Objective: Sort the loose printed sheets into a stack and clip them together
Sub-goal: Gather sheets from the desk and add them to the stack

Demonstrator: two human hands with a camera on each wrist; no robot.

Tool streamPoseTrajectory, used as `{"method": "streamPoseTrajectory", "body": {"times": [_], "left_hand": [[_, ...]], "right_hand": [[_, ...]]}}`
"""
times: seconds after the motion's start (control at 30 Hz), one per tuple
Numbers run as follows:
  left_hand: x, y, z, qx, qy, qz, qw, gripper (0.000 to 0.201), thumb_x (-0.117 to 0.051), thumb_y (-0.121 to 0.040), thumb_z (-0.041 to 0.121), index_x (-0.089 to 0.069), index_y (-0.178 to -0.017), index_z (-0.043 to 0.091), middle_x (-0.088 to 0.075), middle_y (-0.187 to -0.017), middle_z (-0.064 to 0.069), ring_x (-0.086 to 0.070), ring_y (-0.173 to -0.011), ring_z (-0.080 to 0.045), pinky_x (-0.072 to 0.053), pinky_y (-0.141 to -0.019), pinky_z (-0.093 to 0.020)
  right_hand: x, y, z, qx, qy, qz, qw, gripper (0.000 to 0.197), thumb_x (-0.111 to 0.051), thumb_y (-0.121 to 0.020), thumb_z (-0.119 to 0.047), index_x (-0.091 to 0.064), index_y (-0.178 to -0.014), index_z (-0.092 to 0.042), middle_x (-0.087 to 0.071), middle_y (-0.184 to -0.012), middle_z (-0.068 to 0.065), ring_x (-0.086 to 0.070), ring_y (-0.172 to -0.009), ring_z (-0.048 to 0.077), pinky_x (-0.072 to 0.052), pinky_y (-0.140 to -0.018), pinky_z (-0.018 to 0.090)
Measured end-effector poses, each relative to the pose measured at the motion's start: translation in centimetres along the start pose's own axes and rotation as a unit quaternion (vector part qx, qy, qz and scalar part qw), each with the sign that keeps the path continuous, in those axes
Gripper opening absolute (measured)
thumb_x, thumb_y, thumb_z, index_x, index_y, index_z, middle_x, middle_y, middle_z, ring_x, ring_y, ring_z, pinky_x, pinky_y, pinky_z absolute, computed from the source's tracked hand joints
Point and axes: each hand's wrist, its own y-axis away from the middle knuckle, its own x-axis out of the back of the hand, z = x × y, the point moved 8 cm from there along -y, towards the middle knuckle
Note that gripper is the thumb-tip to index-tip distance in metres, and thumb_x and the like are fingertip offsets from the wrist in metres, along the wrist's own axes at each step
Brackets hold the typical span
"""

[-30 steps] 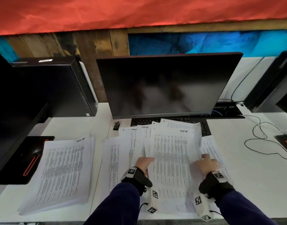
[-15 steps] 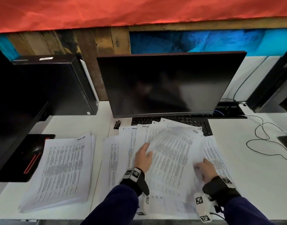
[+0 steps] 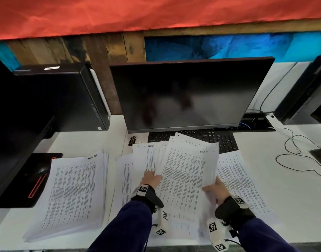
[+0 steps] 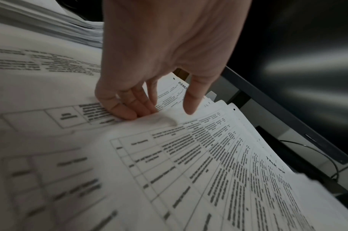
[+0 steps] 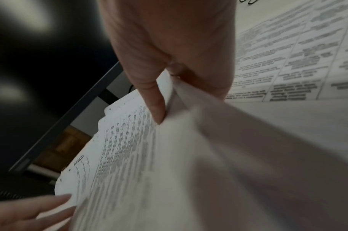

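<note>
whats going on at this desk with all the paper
A person is sorting printed sheets on a white desk. The right hand pinches the edge of a lifted bundle of sheets, and the left hand has its fingers at the bundle's other edge. More loose sheets lie spread beneath, a stack sits to the left, and a binder clip lies unused by the keyboard.

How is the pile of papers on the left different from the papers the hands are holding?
The left pile lies flat on the white desk, squared up, and nobody touches it. The held sheets are tilted and fanned out unevenly, pinched by the right hand with the left hand at their other edge. The left pile also looks thicker. Both are white pages printed with tables, with a handwritten note at the top corner.
</note>
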Motion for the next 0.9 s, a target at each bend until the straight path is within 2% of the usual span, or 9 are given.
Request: {"method": "streamPoseTrajectory", "body": {"times": [0.13,0.2,0.3,0.4,0.5,0.6,0.77,0.83,0.9], "left_hand": [[-0.4,2.0,1.4,-0.054,-0.038,-0.008,0.998,0.046,-0.057,-0.083,0.019,-0.044,-0.127,0.021,-0.055,-0.115,-0.002,-0.054,-0.111,-0.025,-0.041,-0.093,-0.029],[-1.1,2.5,2.2,-0.088,-0.001,-0.029,0.996,0.042,-0.056,-0.085,0.009,-0.045,-0.125,0.011,-0.055,-0.105,-0.002,-0.056,-0.099,-0.021,-0.045,-0.086,-0.028],[-0.6,3.0,2.5,-0.106,0.013,-0.006,0.994,0.021,-0.055,-0.089,0.018,-0.048,-0.108,0.015,-0.053,-0.096,0.004,-0.053,-0.086,-0.014,-0.046,-0.08,-0.028],[1.3,2.8,2.0,-0.111,0.007,0.039,0.993,0.026,-0.052,-0.092,0.027,-0.052,-0.114,0.013,-0.058,-0.114,-0.002,-0.058,-0.1,-0.019,-0.049,-0.088,-0.032],[1.9,2.4,1.5,-0.111,-0.014,0.026,0.993,0.032,-0.048,-0.096,0.03,-0.05,-0.12,0.009,-0.057,-0.123,-0.007,-0.056,-0.111,-0.023,-0.045,-0.094,-0.031],[2.1,2.5,1.7,-0.119,-0.017,0.017,0.993,0.033,-0.046,-0.097,0.033,-0.05,-0.121,0.01,-0.056,-0.126,-0.007,-0.055,-0.113,-0.024,-0.044,-0.094,-0.031],[2.9,2.8,2.2,-0.115,-0.017,0.029,0.993,0.033,-0.046,-0.096,0.031,-0.05,-0.121,0.009,-0.055,-0.126,-0.008,-0.054,-0.114,-0.025,-0.042,-0.094,-0.03],[3.0,2.8,2.2,-0.116,-0.026,0.026,0.993,0.033,-0.042,-0.098,0.032,-0.05,-0.12,0.008,-0.056,-0.122,-0.007,-0.054,-0.113,-0.024,-0.041,-0.093,-0.029],[3.1,3.3,3.0,-0.132,-0.022,0.016,0.991,0.031,-0.036,-0.1,0.038,-0.054,-0.099,0.013,-0.054,-0.097,-0.001,-0.057,-0.093,-0.017,-0.038,-0.086,-0.027]], "right_hand": [[0.7,0.9,-0.6,0.008,0.021,-0.002,1.0,0.037,-0.052,-0.079,0.017,-0.054,-0.113,0.003,-0.063,-0.096,0.017,-0.058,-0.098,0.039,-0.047,-0.094,0.055],[1.8,1.1,-1.1,0.032,0.029,0.022,0.999,0.033,-0.049,-0.079,0.017,-0.058,-0.105,0.0,-0.064,-0.089,0.016,-0.06,-0.089,0.036,-0.051,-0.081,0.046],[4.2,1.0,-1.9,0.065,0.048,0.061,0.995,0.036,-0.045,-0.074,0.017,-0.062,-0.097,-0.005,-0.067,-0.085,0.016,-0.062,-0.082,0.033,-0.052,-0.074,0.043],[7.6,0.6,-2.8,0.097,0.087,0.137,0.982,0.041,-0.046,-0.072,0.016,-0.062,-0.1,-0.008,-0.067,-0.089,0.015,-0.062,-0.085,0.034,-0.053,-0.08,0.047],[9.4,1.8,-4.6,0.156,0.104,0.196,0.962,0.028,-0.041,-0.074,0.017,-0.057,-0.092,0.001,-0.055,-0.077,0.017,-0.049,-0.071,0.029,-0.04,-0.063,0.033],[9.9,2.8,-6.3,0.21,0.082,0.211,0.951,0.027,-0.04,-0.077,0.014,-0.049,-0.076,-0.011,-0.043,-0.065,0.009,-0.038,-0.062,0.022,-0.031,-0.056,0.029],[11.3,3.9,-9.6,0.262,0.003,0.264,0.928,0.027,-0.041,-0.077,0.006,-0.048,-0.076,-0.02,-0.04,-0.062,0.004,-0.035,-0.056,0.02,-0.031,-0.054,0.028],[12.0,4.8,-11.0,0.281,-0.066,0.29,0.912,0.026,-0.042,-0.07,0.001,-0.046,-0.068,-0.025,-0.039,-0.063,0.002,-0.033,-0.057,0.015,-0.03,-0.054,0.027],[11.9,5.0,-12.3,0.288,-0.143,0.277,0.906,0.034,-0.044,-0.071,0.008,-0.052,-0.077,-0.025,-0.045,-0.069,-0.001,-0.038,-0.061,0.012,-0.033,-0.057,0.024]]}}
